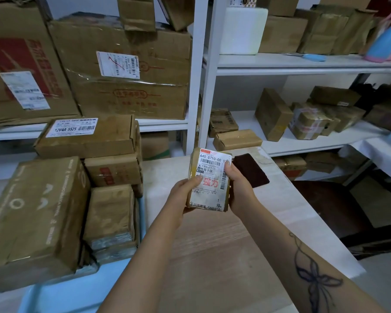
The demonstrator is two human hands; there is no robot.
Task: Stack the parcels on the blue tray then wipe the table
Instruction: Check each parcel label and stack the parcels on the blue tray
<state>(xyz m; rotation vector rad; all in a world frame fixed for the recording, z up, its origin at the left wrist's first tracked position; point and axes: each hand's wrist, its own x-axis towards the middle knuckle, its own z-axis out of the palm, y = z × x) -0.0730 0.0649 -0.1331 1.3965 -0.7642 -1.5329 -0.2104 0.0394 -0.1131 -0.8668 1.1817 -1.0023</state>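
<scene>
A small brown parcel (209, 179) with a white shipping label hangs above the table, held between both hands. My left hand (181, 197) grips its left edge with the thumb on the label. My right hand (240, 188) grips its right edge, fingers curled round the side. To the left, the blue tray (141, 213) carries several stacked cardboard parcels; a big box (36, 213) lies at its front and a flat labelled box (86, 136) tops the pile. A dark brown cloth (252, 170) lies on the table just behind my right hand.
The wooden table (212, 256) runs from the middle to the right edge. White shelves (303, 64) behind it hold many cardboard boxes. A dark chair seat (330, 206) stands right of the table.
</scene>
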